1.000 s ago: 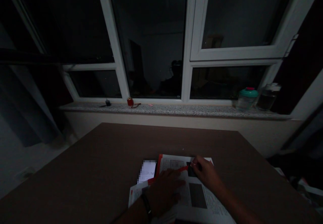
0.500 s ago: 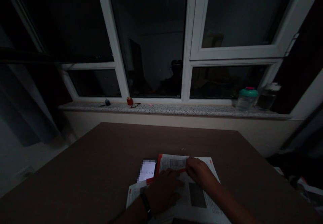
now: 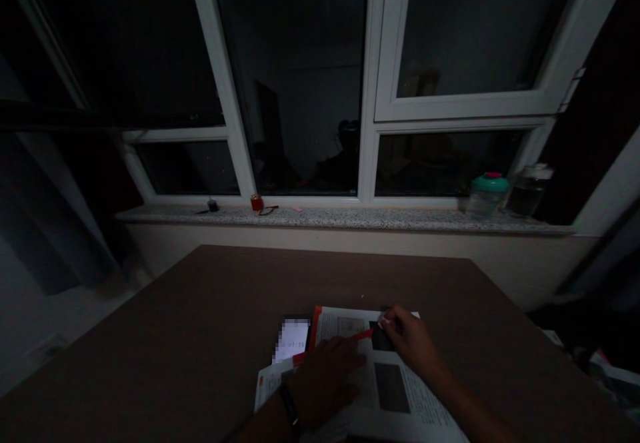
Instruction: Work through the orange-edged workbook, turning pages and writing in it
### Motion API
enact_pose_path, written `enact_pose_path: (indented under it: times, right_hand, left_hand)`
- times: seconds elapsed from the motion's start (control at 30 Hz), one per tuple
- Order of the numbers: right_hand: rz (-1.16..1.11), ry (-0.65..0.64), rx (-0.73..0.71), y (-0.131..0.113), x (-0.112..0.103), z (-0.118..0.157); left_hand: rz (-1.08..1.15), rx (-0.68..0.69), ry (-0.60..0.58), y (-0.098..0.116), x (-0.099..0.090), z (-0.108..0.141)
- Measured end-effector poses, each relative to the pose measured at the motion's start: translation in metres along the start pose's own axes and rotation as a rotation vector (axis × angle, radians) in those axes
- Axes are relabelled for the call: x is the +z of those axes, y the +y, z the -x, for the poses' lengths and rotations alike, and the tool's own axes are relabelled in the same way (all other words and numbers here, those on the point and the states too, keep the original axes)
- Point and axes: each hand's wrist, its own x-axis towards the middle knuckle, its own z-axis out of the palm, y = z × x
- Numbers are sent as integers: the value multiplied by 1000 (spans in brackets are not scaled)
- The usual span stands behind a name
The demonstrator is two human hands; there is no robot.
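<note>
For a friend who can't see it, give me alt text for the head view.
Printed pages lie on a brown table, the left hand spread flat on them and the right hand curled near their far edge. A lit phone shows left of the pages; a teal-lidded bottle stands on the windowsill.

A dark band (image 3: 289,406) (glinting) rings the left wrist (image 3: 301,400).

Printed pages (image 3: 369,378) are cut off below; the left hand (image 3: 327,371) partly covers them
</note>
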Motion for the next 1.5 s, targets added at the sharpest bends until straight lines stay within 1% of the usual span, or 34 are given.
enact_pose_path:
  times: [0.2, 0.4, 0.63, 0.73, 0.83, 0.9, 1.03, 1.1, 1.23, 1.4, 1.5]
  right_hand:
    - [-9, -51, -40, -12, -3, 1]
    - [-60, -120, -79, -19, 3, 1]
    - [-59, -146, -83, -17, 13, 2]
    - [-66, -210, -88, -21, 16, 5]
    - [-43, -260, -116, -27, 17, 8]
    - [-25, -253, -129, -27, 16, 7]
    - [-7, -174, -122, -21, 13, -2]
    - [-11, -163, -119, -18, 11, -5]
    - [-21, -197, -135, -21, 11, -1]
    - [-59, -302, -207, -30, 12, 14]
    - [-33, -295, -205, -30, 13, 14]
  left_hand:
    - [18, 7, -27, -6, 5, 0]
    - [18, 29, 9, -9, 11, 1]
    - [19, 32, -20, -2, 5, -1]
    - [32, 22, -17, -2, 5, -1]
    - [76, 0, 14, -3, 7, 0]
    - [96, 10, 17, -4, 7, 0]
    - [92, -1, -10, -5, 7, 0]
    - [89, -7, -4, -5, 6, 0]
    - [88, 4, -7, -3, 3, 1]
    - [96, 13, -24, -2, 2, 0]
    - [84, -1, -22, -3, 3, 0]
